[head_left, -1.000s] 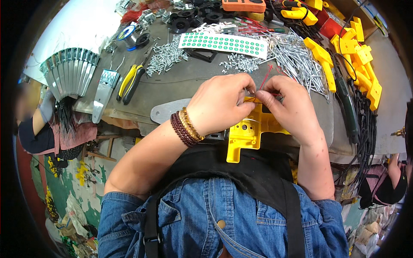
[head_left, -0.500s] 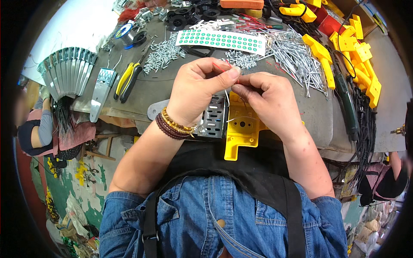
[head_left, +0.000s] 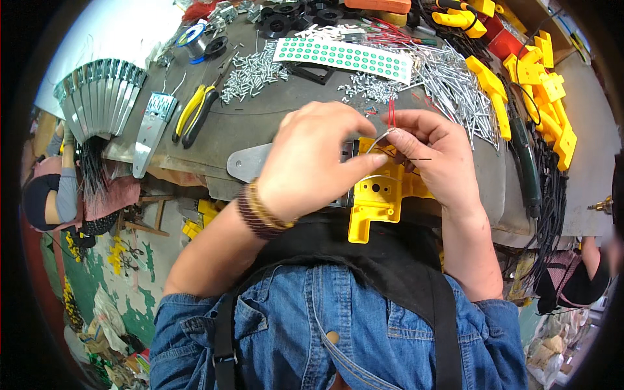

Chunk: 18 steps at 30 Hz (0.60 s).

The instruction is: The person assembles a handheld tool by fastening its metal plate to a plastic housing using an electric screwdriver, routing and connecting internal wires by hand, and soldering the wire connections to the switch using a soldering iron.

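My right hand (head_left: 435, 146) pinches a thin red wire (head_left: 392, 112), whose doubled length stands up above the fingertips. A white wire (head_left: 380, 138) runs into the same pinch and curves down to the left. My left hand (head_left: 318, 159), a little smeared by motion, is open beside it, thumb and forefinger apart near the white wire. Under both hands lies a yellow plastic housing (head_left: 375, 211) with holes and a short leg toward me. A flat metal plate with a rounded end (head_left: 244, 167) shows left of it, partly hidden by my left hand.
Yellow-black pliers (head_left: 195, 116) and a metal blade-like part (head_left: 155, 133) lie left. Behind my hands are small screws (head_left: 253, 75), a green-dotted sticker sheet (head_left: 341, 58) and long metal pins (head_left: 455, 91). Yellow housings (head_left: 546, 91) and a dark cylindrical tool (head_left: 523, 162) are right. Co-workers sit both sides.
My hands have parted: the left let go of the red wire and drew back with fingers spread. The right moved slightly right, keeping the red wire, which now points upward.
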Tool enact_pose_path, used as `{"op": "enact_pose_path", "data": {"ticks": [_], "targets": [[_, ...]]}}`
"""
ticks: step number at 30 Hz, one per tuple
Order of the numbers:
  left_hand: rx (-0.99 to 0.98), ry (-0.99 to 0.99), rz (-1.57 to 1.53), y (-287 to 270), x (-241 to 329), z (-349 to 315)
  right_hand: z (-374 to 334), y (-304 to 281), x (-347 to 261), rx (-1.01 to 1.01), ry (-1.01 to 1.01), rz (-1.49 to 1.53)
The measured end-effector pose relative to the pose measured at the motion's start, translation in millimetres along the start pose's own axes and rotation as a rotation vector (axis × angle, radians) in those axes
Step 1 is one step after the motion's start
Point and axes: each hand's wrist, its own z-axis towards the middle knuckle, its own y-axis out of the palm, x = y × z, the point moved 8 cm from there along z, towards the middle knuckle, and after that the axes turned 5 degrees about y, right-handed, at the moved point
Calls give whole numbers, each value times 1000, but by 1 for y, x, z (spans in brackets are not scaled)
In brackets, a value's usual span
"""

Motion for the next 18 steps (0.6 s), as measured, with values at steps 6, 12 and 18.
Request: {"op": "enact_pose_path", "data": {"ticks": [6,12,18], "targets": [[88,-405,-427,11,-35,-12,-4,2,-1,-28,25,-40],[106,-431,-725,14,-36,-13,-3,14,-10,-12,-117,-208],[110,-343,-647,11,-36,-14,-2,21,-13,-18,-150,-278]]}}
